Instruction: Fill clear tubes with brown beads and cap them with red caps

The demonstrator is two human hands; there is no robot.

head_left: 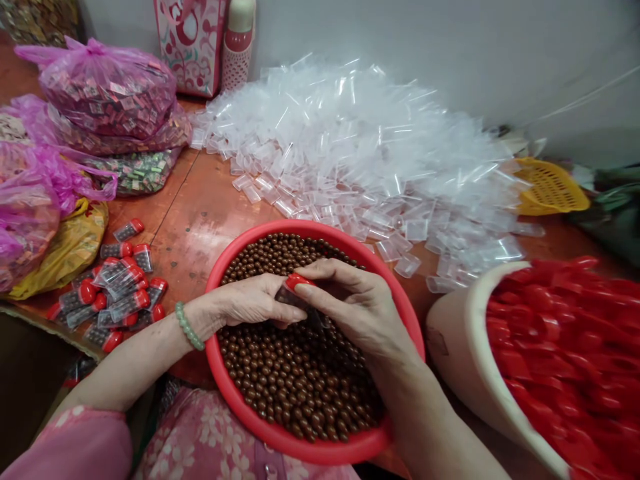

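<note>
Over a red basin (235, 417) full of small brown balls (295, 380), my two hands meet around one small clear container. My left hand (245, 300), with a green bead bracelet at its wrist, is closed around the container's body, which its fingers mostly hide. My right hand (363, 303) pinches the red cap (299, 281) at the container's top between thumb and fingers. Whether the cap is fully seated I cannot tell. On the left of the table lies a pile of filled containers (120, 287) with red caps.
A large heap of clear tubes (350, 147) spreads behind the basin. At right stands a cream bucket (450, 347) of red caps (565, 353), with a yellow basket (550, 187) behind. Pink bags (110, 93) fill the left; a thermos (237, 47) stands by the wall.
</note>
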